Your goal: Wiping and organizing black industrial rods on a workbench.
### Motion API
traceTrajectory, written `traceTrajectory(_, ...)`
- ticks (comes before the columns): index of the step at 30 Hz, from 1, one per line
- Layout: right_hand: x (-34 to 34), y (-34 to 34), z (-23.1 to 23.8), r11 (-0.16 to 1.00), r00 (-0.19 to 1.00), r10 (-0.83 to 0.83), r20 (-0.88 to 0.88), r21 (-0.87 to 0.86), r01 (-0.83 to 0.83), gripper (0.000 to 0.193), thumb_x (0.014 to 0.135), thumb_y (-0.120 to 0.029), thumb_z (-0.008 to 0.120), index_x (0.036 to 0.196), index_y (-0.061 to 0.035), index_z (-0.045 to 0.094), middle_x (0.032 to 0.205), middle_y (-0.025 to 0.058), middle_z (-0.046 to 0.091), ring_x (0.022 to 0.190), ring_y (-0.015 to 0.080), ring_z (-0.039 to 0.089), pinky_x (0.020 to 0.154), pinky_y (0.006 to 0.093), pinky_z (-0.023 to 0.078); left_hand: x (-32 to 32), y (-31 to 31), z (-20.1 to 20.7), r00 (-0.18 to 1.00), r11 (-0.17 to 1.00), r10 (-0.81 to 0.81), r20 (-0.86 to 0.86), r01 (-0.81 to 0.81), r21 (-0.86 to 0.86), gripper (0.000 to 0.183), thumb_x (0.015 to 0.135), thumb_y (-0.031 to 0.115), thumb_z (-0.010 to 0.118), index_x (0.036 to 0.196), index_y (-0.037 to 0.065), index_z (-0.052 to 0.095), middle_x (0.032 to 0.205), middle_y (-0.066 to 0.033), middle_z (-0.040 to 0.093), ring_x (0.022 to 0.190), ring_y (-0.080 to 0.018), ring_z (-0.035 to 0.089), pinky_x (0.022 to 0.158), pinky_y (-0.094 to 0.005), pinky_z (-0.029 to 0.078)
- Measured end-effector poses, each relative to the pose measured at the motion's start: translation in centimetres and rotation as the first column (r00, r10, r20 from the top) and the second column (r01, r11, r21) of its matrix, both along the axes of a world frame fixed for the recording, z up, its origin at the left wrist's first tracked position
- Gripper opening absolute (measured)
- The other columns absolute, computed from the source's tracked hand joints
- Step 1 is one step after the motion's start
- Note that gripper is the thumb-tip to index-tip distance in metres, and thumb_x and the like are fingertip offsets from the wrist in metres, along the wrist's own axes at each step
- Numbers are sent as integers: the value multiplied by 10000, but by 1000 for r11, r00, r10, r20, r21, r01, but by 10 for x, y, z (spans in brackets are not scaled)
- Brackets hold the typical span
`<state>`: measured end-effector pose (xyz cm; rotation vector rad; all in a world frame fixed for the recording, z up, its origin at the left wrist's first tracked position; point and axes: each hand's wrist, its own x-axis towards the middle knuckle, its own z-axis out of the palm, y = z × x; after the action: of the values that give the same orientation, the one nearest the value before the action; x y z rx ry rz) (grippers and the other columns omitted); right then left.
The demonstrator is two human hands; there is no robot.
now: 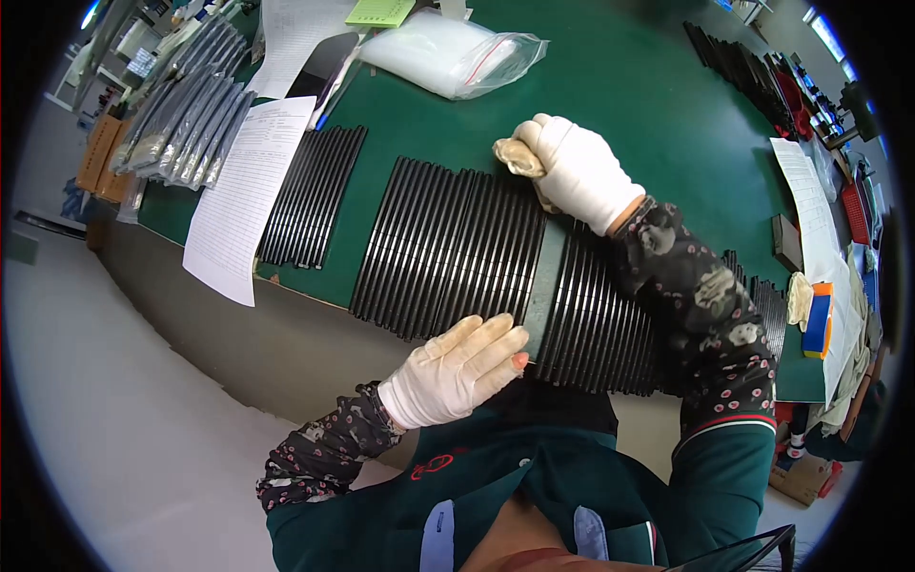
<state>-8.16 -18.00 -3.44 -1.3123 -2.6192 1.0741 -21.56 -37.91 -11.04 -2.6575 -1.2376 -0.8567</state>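
Observation:
My left hand point(456, 374), in a white glove with cream fingertips, lies flat with fingers stretched over the near ends of a row of glossy black rods point(448, 248). One bare fingertip pokes out of the glove. At the far end of that row my right hand point(579, 173), also gloved, is closed around what looks like a crumpled cream cloth point(518, 157). Its palm side is hidden. A second row of black rods point(600, 315) lies to the right, partly under my right forearm. Between the two rows a narrow strip of green tabletop point(545, 286) shows.
Another group of black rods point(315, 195) lies left, beside a printed sheet point(243, 200). Bagged parts point(191, 124) are stacked far left. A clear plastic bag point(448, 52) sits at the back. On the right are a blue-orange box point(818, 321), a cream cloth bundle point(799, 301) and more dark rods point(739, 76).

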Motion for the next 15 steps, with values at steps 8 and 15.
traceTrajectory(8,-14,-8,-36,617,798,589,-130,710,-340,224,699,-145,691,872,-93,558,783,59,574,712,237,611,612,344,525,-5,4,-1,999,1000,-7,34,6,29,175,869,182,653,1011,89,611,1096,-45,646,984,-206,637,824,-327,504)
traceTrajectory(15,-23,-60,-33,600,636,749,-184,594,-535,90,808,-174,535,825,-90,561,777,79,592,709,240,637,609,340,530,-8,-1,6,1000,1000,-11,-20,11,10,173,874,167,646,1015,72,610,1119,-52,640,1048,-213,622,891,-337,503)
